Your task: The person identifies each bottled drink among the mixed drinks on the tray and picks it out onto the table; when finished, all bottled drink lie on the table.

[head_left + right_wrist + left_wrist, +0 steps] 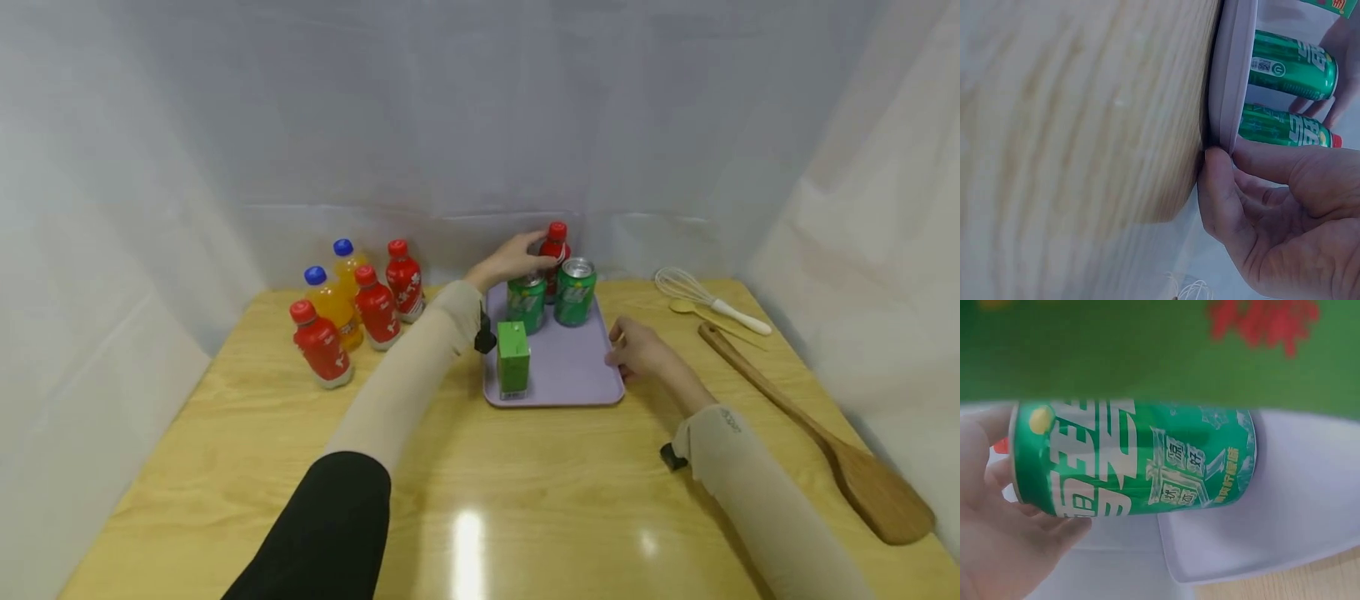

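A lilac tray (570, 367) lies on the table with two green soda cans (575, 293) (1129, 456) and a green drink carton (513, 357) standing on it. At its back stands a red bottle (552, 287), partly hidden by the cans. My left hand (513, 258) reaches over the left can and holds this bottle around its upper part, thumb in front. In the left wrist view the near can hides most of that grip. My right hand (637, 348) pinches the tray's right rim between thumb and finger, seen closely in the right wrist view.
Left of the tray stand several red bottles (322, 346) and two orange drink bottles (330, 304) with blue caps. On the right lie a white whisk (705, 298), a yellow spoon (712, 321) and a long wooden spatula (817, 433). A pale curtain (465, 125) hangs behind the table.
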Action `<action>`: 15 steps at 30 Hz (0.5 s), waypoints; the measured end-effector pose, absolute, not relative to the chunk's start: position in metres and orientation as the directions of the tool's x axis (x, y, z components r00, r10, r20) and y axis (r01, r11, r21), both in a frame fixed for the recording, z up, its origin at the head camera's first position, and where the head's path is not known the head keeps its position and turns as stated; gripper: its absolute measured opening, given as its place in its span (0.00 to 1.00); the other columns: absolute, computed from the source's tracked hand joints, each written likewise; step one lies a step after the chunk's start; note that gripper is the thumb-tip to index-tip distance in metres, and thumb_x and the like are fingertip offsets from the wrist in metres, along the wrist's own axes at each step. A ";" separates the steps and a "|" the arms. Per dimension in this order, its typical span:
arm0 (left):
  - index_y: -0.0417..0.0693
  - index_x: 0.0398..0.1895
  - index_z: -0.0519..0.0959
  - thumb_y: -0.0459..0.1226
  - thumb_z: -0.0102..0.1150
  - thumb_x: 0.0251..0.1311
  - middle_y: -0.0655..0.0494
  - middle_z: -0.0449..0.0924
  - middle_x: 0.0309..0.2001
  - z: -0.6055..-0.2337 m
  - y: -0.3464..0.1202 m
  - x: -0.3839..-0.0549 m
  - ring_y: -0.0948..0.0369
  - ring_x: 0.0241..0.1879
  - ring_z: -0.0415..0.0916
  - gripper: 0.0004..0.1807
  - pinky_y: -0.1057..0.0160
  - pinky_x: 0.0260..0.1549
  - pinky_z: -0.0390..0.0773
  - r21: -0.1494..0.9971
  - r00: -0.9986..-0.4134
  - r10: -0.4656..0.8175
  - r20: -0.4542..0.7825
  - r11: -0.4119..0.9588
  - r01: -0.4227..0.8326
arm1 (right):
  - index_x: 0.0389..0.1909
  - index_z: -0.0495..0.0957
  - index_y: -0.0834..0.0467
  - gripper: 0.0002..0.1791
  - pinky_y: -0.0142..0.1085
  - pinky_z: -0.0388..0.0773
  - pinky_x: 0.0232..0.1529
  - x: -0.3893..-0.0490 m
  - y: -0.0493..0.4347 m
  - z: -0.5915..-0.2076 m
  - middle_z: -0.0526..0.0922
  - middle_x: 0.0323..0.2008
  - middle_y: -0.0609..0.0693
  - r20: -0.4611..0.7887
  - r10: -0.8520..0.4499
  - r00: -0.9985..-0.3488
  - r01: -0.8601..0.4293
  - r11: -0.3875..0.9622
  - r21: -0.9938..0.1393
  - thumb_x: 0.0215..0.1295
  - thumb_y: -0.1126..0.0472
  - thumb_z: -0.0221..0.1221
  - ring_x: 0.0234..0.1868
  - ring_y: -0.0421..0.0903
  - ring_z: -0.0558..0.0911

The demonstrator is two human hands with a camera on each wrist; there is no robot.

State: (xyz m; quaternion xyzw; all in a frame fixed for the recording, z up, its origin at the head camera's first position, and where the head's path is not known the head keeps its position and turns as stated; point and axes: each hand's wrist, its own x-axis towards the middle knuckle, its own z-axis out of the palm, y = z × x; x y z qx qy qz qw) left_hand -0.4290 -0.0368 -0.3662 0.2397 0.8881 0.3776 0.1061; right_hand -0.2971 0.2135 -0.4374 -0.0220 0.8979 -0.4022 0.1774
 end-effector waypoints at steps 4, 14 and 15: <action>0.49 0.85 0.56 0.46 0.58 0.76 0.44 0.60 0.82 -0.371 -0.038 -0.429 0.48 0.83 0.57 0.39 0.50 0.82 0.60 0.687 -0.865 0.502 0.002 0.628 0.366 | 0.56 0.64 0.70 0.17 0.38 0.87 0.30 -0.290 0.210 -0.438 0.83 0.40 0.64 -0.303 -0.187 -0.934 0.095 0.689 -0.718 0.74 0.72 0.59 0.31 0.48 0.85; 0.51 0.82 0.63 0.42 0.69 0.67 0.44 0.73 0.75 -0.378 -0.031 -0.427 0.47 0.74 0.70 0.42 0.49 0.76 0.70 0.731 -0.905 0.422 0.053 0.601 0.323 | 0.55 0.65 0.69 0.17 0.37 0.87 0.29 -0.285 0.209 -0.435 0.82 0.38 0.62 -0.291 -0.186 -0.938 0.077 0.711 -0.699 0.74 0.71 0.60 0.31 0.48 0.84; 0.51 0.81 0.64 0.41 0.70 0.66 0.44 0.75 0.73 -0.378 -0.031 -0.426 0.48 0.73 0.72 0.42 0.49 0.74 0.72 0.736 -0.911 0.409 0.056 0.600 0.314 | 0.55 0.65 0.69 0.17 0.37 0.87 0.29 -0.285 0.208 -0.434 0.82 0.38 0.62 -0.293 -0.188 -0.937 0.076 0.711 -0.699 0.74 0.70 0.60 0.31 0.48 0.84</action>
